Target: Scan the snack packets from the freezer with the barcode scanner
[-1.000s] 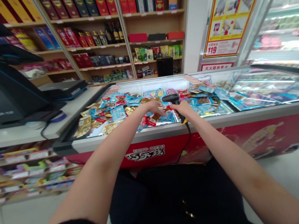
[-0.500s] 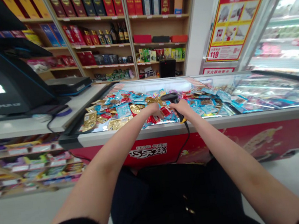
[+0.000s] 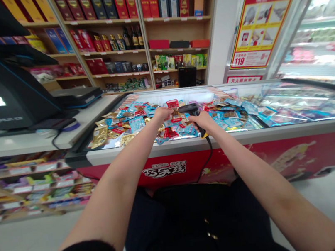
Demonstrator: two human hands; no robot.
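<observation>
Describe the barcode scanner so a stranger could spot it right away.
Find the chest freezer with the red front, heaped with snack packets. The person's right hand grips the black handheld barcode scanner above them. Unlike the bright packets, it is dark, with a black cord trailing over the freezer's front rim.

Behind the red freezer (image 3: 223, 163) stand wood shelves (image 3: 175, 49) full of boxes and bottles (image 3: 131, 38); a black box (image 3: 187, 76) sits low on them; left of the freezer, a black till screen (image 3: 0, 83) sits on a white counter (image 3: 31, 139); right of the freezer is a glass fridge (image 3: 315, 40); behind the freezer hangs a red and yellow poster (image 3: 267, 16).
</observation>
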